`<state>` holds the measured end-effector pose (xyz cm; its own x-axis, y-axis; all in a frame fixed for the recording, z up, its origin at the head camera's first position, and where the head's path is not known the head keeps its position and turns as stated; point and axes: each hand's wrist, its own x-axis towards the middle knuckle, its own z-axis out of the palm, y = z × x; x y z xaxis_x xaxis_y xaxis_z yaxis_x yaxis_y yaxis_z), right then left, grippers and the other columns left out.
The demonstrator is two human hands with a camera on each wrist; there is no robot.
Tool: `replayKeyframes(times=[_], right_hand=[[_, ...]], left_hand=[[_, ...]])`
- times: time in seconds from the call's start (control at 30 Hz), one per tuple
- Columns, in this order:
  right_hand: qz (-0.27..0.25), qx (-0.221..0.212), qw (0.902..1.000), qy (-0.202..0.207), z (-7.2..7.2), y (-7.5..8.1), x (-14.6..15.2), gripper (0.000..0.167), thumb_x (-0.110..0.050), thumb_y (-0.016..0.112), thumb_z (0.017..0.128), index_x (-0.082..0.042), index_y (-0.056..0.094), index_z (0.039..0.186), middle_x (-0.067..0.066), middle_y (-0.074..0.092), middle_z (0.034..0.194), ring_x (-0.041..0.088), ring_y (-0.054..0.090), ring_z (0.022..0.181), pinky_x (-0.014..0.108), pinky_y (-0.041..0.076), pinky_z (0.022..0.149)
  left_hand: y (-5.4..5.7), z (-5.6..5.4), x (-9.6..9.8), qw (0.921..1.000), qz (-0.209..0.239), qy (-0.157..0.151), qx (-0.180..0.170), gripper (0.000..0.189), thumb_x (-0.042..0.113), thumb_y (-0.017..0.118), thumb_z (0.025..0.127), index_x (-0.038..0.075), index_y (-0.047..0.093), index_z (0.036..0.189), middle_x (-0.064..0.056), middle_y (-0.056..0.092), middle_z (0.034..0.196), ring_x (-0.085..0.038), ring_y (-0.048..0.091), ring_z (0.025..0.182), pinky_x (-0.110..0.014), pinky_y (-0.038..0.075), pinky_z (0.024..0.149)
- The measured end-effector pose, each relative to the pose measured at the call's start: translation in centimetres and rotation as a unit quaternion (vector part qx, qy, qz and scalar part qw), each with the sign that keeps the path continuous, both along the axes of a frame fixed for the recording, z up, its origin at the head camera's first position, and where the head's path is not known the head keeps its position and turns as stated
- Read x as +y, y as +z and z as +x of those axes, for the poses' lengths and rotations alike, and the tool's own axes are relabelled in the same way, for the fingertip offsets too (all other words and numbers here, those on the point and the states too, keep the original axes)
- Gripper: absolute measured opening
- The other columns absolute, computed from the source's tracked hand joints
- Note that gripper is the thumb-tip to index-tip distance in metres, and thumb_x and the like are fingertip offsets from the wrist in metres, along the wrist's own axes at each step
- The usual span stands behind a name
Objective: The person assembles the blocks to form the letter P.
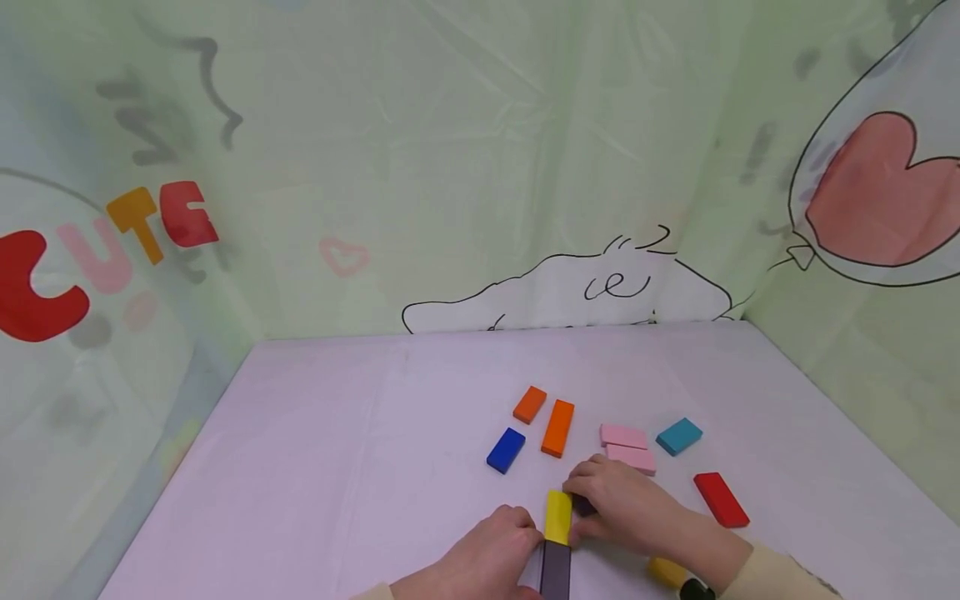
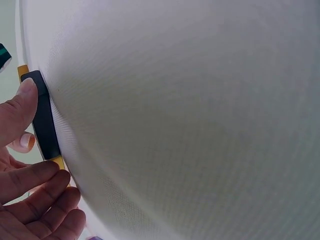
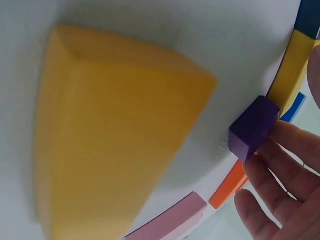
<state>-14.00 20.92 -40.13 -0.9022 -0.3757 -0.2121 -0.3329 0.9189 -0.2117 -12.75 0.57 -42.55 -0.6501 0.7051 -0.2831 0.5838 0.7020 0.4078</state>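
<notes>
In the head view a yellow block [image 1: 558, 517] and a dark block [image 1: 556, 571] lie end to end in a row. My left hand [image 1: 491, 550] lies along the row's left side. The left wrist view has its thumb on the dark block [image 2: 44, 120] and its fingertips by the adjoining yellow end [image 2: 59, 162]. My right hand [image 1: 630, 504] curls its fingers round a purple block [image 1: 582, 505], partly hidden by them, at the yellow block's right side. In the right wrist view the purple block [image 3: 254, 127] sits against the fingertips, with the thumb beside the yellow block [image 3: 290, 70].
Beyond the hands lie two orange blocks [image 1: 557, 428], a blue block [image 1: 506, 451], two pink blocks [image 1: 624, 436] and a teal block [image 1: 679, 437]. A red block [image 1: 722, 500] is at the right. Under the right forearm shows another yellow block [image 1: 666, 572].
</notes>
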Motion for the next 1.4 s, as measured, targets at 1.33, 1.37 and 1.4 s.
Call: replayKeyframes(times=[1.33, 1.37, 1.4], right_hand=[[0.016, 0.030, 0.9963, 0.079, -0.7, 0.1, -3.6, 0.051, -0.041, 0.089, 0.075, -0.006, 0.078, 0.110, 0.005, 0.072, 0.105, 0.020, 0.062, 0.098, 0.036, 0.060, 0.090], [0.016, 0.030, 0.9960, 0.083, -0.8, 0.1, -3.7, 0.050, -0.041, 0.089, 0.075, -0.006, 0.078, 0.110, 0.005, 0.072, 0.105, 0.020, 0.062, 0.097, 0.036, 0.060, 0.089], [0.014, 0.029, 0.9958, 0.085, -0.8, 0.1, -3.9, 0.050, -0.040, 0.090, 0.075, -0.006, 0.078, 0.110, 0.005, 0.072, 0.105, 0.020, 0.061, 0.097, 0.035, 0.060, 0.089]], left_hand=[[0.6, 0.7, -2.4, 0.9938, 0.017, 0.093, -0.058, 0.045, 0.029, 0.088, 0.081, 0.017, 0.074, 0.122, 0.007, 0.064, 0.110, -0.004, 0.050, 0.087, -0.019, 0.056, 0.089], [0.6, 0.7, -2.6, 0.9936, 0.016, 0.096, -0.058, 0.045, 0.029, 0.088, 0.081, 0.016, 0.074, 0.122, 0.006, 0.064, 0.110, -0.004, 0.050, 0.087, -0.019, 0.056, 0.089], [0.6, 0.7, -2.7, 0.9932, 0.016, 0.099, -0.059, 0.045, 0.029, 0.088, 0.081, 0.017, 0.074, 0.122, 0.006, 0.064, 0.111, -0.004, 0.050, 0.088, -0.020, 0.056, 0.089]])
